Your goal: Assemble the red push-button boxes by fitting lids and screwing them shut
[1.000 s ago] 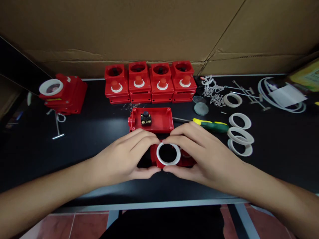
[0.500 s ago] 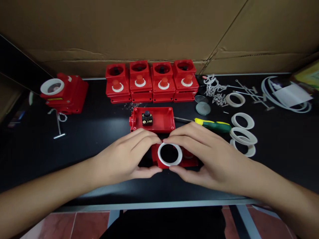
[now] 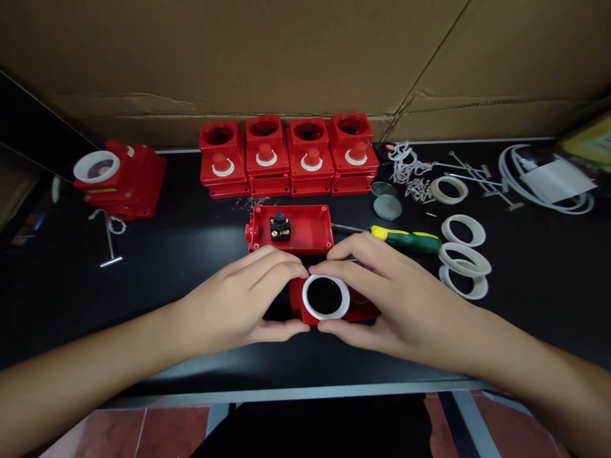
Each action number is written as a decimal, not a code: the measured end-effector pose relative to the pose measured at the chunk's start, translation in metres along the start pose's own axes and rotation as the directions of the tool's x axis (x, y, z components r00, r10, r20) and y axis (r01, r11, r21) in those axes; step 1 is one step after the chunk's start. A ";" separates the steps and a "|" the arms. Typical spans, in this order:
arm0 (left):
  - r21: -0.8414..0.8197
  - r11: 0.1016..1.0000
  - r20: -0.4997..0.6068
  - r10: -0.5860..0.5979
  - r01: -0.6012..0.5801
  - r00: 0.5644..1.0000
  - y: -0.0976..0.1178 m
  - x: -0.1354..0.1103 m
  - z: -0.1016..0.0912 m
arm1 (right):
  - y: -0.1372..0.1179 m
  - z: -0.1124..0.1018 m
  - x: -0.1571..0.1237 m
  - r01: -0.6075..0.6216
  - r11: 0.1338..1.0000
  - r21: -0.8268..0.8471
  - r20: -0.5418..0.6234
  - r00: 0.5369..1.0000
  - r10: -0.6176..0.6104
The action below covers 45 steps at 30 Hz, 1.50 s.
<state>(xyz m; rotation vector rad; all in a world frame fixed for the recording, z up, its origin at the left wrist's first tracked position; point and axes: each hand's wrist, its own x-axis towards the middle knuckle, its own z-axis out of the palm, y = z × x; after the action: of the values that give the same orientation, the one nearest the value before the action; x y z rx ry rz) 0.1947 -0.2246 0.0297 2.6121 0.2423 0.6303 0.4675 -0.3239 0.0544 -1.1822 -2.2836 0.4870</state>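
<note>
In front of me, near the table's front edge, lies a red box cover (image 3: pixel 296 302) with a white ring (image 3: pixel 346 298) over its round opening. My left hand (image 3: pixel 248 296) is closed on the cover's left end, thumb at the near side and fingertips at the far side. My right hand (image 3: pixel 405 296) grips the white ring between thumb and fingers and hides much of the cover's right part. Just beyond, an open red box base (image 3: pixel 308 234) holds a black switch block (image 3: pixel 280 228). A screwdriver (image 3: pixel 410 240) with a green and yellow handle lies to its right.
Several red boxes (image 3: pixel 312 152) stand in a row at the back. Another red box (image 3: pixel 138 178) with a white ring is at left. Loose white rings (image 3: pixel 465 261), clear discs (image 3: pixel 387 207), screws (image 3: pixel 420 189), small metal hammers (image 3: pixel 482 178) and white tubing (image 3: pixel 510 172) lie at right.
My right thumb and fingers have shifted slightly left around the white ring, and its index finger has lifted a little. My left hand stays on the cover.
</note>
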 end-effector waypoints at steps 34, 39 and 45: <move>0.023 1.000 -0.011 -0.012 0.012 1.000 0.000 0.001 0.002 | 0.000 0.005 0.000 0.011 1.000 -0.025 0.012 1.000 -0.011; 0.052 0.999 -0.023 0.006 -0.005 1.000 -0.001 0.000 0.002 | -0.002 -0.006 0.000 0.019 0.994 0.106 0.058 0.998 -0.025; 0.070 0.997 -0.015 0.032 -0.031 0.999 0.000 0.000 0.001 | 0.000 -0.004 -0.001 0.044 0.998 0.049 0.017 0.999 -0.045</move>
<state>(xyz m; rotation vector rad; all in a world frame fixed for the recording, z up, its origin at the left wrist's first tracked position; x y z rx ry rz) 0.1951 -0.2248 0.0283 2.6832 0.2328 0.6657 0.4701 -0.3244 0.0571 -1.1054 -2.2954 0.5355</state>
